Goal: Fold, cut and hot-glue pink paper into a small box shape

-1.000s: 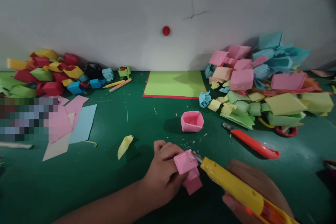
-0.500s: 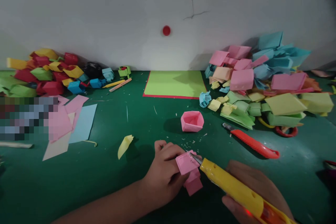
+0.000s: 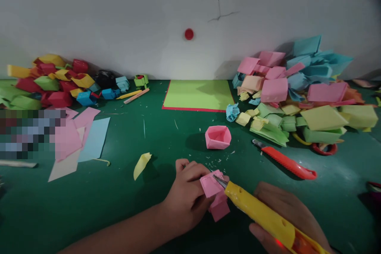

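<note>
In the head view, the left hand (image 3: 189,190) is closed narrowly on a folded pink piece (image 3: 209,187), which lies just above the near part of the surface (image 3: 127,210). The right hand (image 3: 287,208) grips the glue gun (image 3: 258,208), at about four o'clock from that piece. The change over the last second is small: the gun's metal tip (image 3: 219,181) now reaches further in over the upper pink face, away from its right-hand corner, so I judge the work is spreading across the face; whether glue is flowing I cannot tell. From the piece, an open pink box (image 3: 218,143) stands near at twelve o'clock, a red cutter (image 3: 290,162) lies between two and three, and a yellow scrap (image 3: 142,166) lies towards nine.
</note>
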`<state>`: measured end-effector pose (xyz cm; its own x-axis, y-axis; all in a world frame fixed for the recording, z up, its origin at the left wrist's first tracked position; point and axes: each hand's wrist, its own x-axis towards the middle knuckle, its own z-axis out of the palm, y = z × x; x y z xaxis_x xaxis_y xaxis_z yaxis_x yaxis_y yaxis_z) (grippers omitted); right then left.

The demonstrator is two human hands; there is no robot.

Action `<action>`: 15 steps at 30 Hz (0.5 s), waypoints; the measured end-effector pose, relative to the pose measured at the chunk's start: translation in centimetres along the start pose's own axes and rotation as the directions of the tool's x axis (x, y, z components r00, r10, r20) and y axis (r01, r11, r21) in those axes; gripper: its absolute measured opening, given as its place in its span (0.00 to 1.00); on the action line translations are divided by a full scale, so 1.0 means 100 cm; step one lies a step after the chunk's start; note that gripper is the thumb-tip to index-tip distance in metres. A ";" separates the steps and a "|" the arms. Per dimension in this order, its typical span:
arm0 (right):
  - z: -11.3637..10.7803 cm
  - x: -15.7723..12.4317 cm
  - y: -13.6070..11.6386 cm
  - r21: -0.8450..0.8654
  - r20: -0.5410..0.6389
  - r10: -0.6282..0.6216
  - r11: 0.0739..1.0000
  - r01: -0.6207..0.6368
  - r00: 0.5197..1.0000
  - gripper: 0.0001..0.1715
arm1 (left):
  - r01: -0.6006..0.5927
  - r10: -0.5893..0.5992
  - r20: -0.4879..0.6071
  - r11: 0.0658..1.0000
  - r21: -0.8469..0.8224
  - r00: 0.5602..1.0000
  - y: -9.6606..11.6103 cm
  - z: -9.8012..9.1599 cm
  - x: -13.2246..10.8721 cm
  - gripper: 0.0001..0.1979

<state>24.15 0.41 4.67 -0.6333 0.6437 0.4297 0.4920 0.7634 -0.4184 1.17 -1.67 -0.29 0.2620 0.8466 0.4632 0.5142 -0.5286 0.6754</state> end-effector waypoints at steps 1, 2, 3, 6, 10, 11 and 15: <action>0.000 0.001 0.000 0.001 -0.013 -0.013 1.000 0.013 1.000 0.16 | 0.002 -0.002 -0.001 1.000 -0.002 1.000 0.000 0.000 0.000 0.16; 0.001 0.002 0.000 -0.002 -0.021 -0.022 1.000 0.022 1.000 0.15 | -0.001 0.001 -0.005 1.000 -0.006 1.000 -0.001 0.000 0.000 0.16; 0.001 0.002 0.000 -0.006 -0.026 -0.030 1.000 0.030 0.999 0.15 | -0.005 0.005 -0.006 1.000 -0.010 1.000 -0.001 0.000 0.000 0.16; 0.001 0.003 0.001 -0.013 -0.032 -0.056 0.998 0.055 0.998 0.16 | -0.015 0.015 -0.010 1.000 -0.017 1.000 -0.001 0.000 0.000 0.15; -0.001 0.000 0.001 -0.034 0.043 -0.044 0.998 0.046 0.998 0.18 | -0.014 0.014 -0.034 1.000 -0.017 0.999 0.001 0.000 0.001 0.14; -0.001 0.000 0.001 -0.041 0.059 -0.040 0.998 0.043 0.997 0.18 | -0.014 0.013 -0.035 1.000 -0.013 0.999 0.001 0.000 0.001 0.14; 0.001 -0.002 0.003 -0.017 0.066 -0.042 0.999 0.044 0.997 0.16 | 0.006 -0.006 0.000 1.000 0.015 1.000 0.001 -0.001 0.003 0.15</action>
<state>24.43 0.52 4.38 -0.6917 0.6057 0.3934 0.4737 0.7916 -0.3860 1.23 -1.53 -0.01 0.2588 0.8499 0.4591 0.5277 -0.5225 0.6697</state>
